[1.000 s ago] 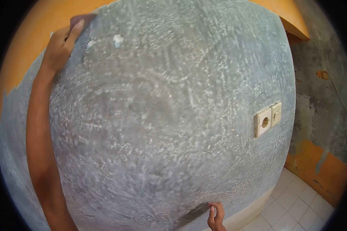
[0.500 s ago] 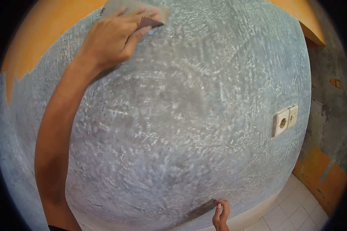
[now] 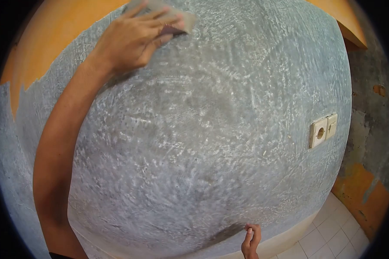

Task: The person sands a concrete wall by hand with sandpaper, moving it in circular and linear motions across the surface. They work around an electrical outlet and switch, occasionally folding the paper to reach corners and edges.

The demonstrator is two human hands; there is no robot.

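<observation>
WALL, grey-blue (image 3: 229,129): rough, whitish-flecked; fills most of view.

FAR WALL (image 3: 369,129): at R edge, patchy grey & orange.

FLOOR, tiled (image 3: 333,224): lower R, below wall base.

ORANGE PAINT (image 3: 69,30): upper L, ragged edge vs. grey.

L FOREARM (image 3: 58,151): raised, prob. for reach to upper wall.

L HAND (image 3: 125,41): fingers spread & nearly flat over abrasive sheet (image 3: 187,21), thumb at its turned-up dark-red corner. Flat hold prob. backs sheet evenly vs. wall; thumb likely stops it slipping.

SHEET: upper wall, btwn. L hand & grey surface, near orange edge.

R HAND (image 3: 251,241): low, by wall; fingers curled twd. thumb, nothing seen in it. Full closure/wall contact: can't tell; poss. steadying.

SOCKET (image 3: 319,134) w/ SWITCH (image 3: 331,126): side by side, R part of wall, well apart from both hands.
</observation>
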